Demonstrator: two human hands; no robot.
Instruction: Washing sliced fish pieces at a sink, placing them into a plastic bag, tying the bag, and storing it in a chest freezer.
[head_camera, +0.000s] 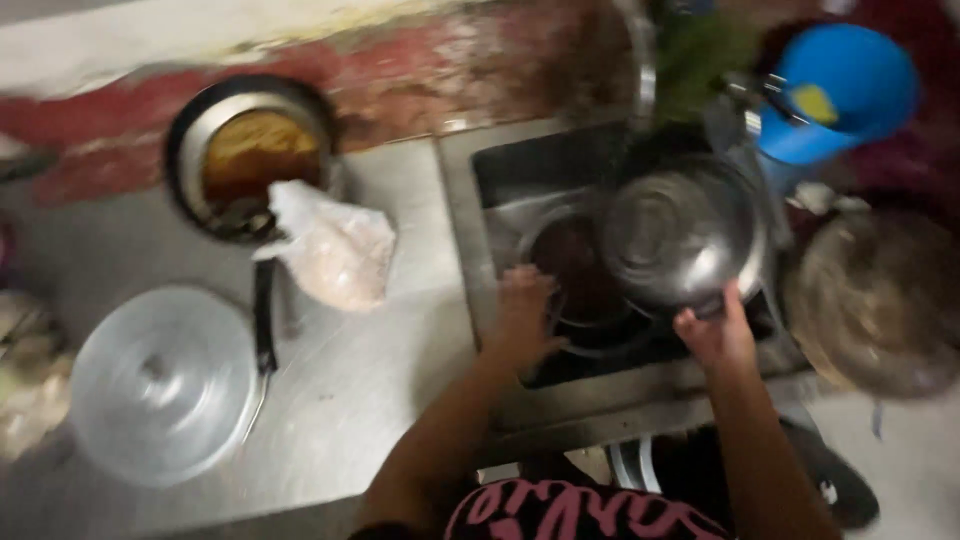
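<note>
The view is blurred. My right hand (715, 330) grips the near rim of a round steel bowl (680, 235) and holds it tilted over the steel sink (470, 190). My left hand (525, 320) reaches into the sink and rests on the near edge of a dark round vessel (575, 265) that lies there. Whether its fingers grip that vessel I cannot tell.
On the steel counter to the left stand a dark pan (250, 155) with brown food, a whitish plastic bag (335, 250) beside it and a round steel lid (165, 385). A blue container (835, 95) and a brownish round object (880, 300) sit right of the sink.
</note>
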